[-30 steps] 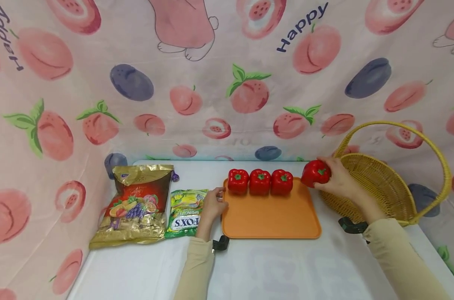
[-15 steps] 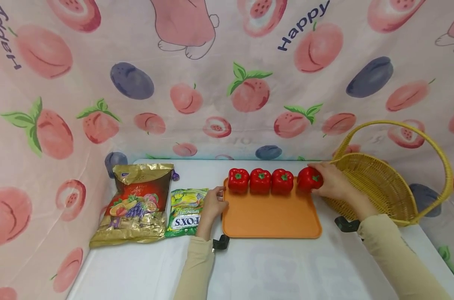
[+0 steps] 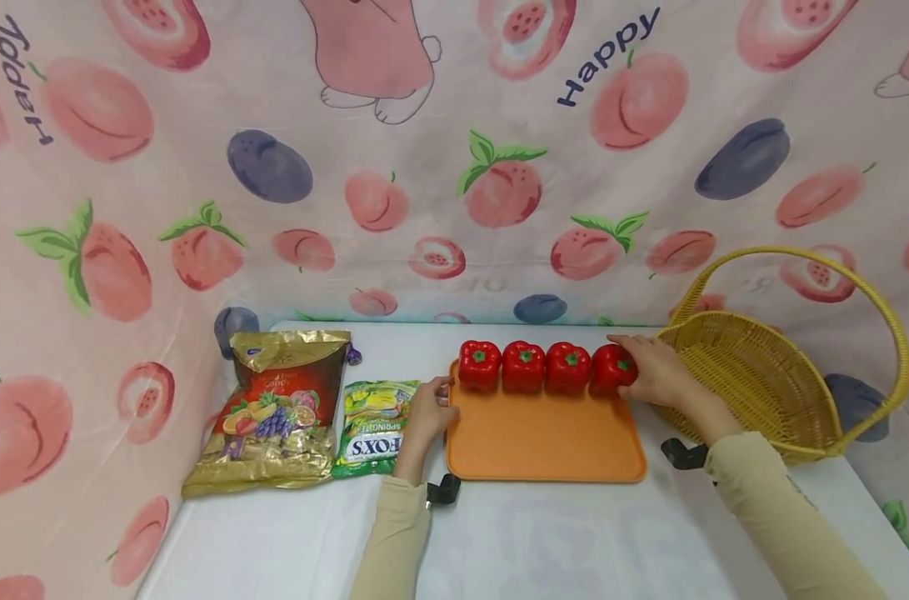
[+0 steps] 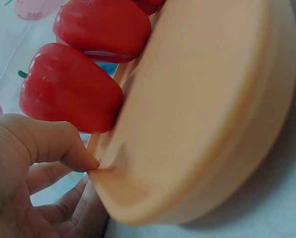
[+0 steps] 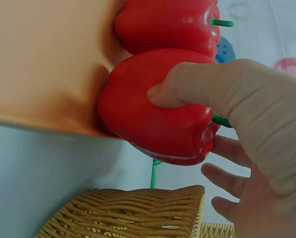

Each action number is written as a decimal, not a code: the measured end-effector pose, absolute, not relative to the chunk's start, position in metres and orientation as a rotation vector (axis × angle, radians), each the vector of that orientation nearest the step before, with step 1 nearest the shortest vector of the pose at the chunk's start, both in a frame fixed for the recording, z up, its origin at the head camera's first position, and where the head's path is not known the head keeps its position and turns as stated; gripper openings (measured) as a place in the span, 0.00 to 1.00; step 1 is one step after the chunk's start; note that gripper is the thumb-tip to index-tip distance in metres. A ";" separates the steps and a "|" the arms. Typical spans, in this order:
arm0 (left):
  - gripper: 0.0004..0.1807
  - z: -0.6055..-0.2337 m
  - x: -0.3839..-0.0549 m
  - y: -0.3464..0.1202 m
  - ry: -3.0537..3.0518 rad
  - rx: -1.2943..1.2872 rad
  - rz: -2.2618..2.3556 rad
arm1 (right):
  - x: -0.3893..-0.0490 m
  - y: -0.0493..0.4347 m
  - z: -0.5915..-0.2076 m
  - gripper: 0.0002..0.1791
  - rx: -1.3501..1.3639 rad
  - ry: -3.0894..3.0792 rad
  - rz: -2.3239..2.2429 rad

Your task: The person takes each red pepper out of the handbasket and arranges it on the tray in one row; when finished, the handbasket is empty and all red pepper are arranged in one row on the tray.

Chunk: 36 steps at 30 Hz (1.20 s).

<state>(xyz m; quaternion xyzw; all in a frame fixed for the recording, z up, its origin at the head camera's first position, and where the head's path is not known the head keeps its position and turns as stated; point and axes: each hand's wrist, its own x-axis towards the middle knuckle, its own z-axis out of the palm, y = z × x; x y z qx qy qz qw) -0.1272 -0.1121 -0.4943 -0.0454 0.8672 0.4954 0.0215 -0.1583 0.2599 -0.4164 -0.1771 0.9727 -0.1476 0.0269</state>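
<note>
Along the far edge of an orange tray (image 3: 546, 442) stand three red bell peppers in a row: a left one (image 3: 480, 367), a middle one (image 3: 523, 367) and a right one (image 3: 567, 369). My right hand (image 3: 660, 372) grips another red bell pepper (image 5: 153, 106) at the tray's far right corner, thumb on its side. That pepper sits beside the row, close to its neighbour, with its green stem tilted toward the hand. At the tray's left edge my left hand (image 3: 426, 410) pinches the rim, its thumb (image 4: 81, 151) on top and the other fingers outside.
Right of the tray a yellow wicker basket (image 3: 761, 375) with a tall handle lies tilted toward me. To the left are a green FOX'S candy bag (image 3: 372, 427), a large gold and red candy bag (image 3: 274, 417) and a small purple wrapped candy (image 3: 354, 356). A fruit-printed cloth hangs behind.
My right hand has carried its bell pepper leftward, from beyond the tray's right corner to beside the other peppers. The left hand stays on the tray's rim.
</note>
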 end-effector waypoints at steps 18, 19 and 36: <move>0.29 -0.496 -0.126 -0.118 2.702 -0.159 1.518 | -0.161 0.256 -0.415 0.47 -0.621 2.986 -0.631; 0.29 -0.496 -0.126 -0.119 2.707 -0.154 1.521 | -0.161 0.256 -0.414 0.47 -0.622 2.988 -0.634; 0.30 -0.475 -0.117 -0.125 2.871 -0.047 1.368 | -0.150 0.252 -0.407 0.49 -0.500 3.027 -0.666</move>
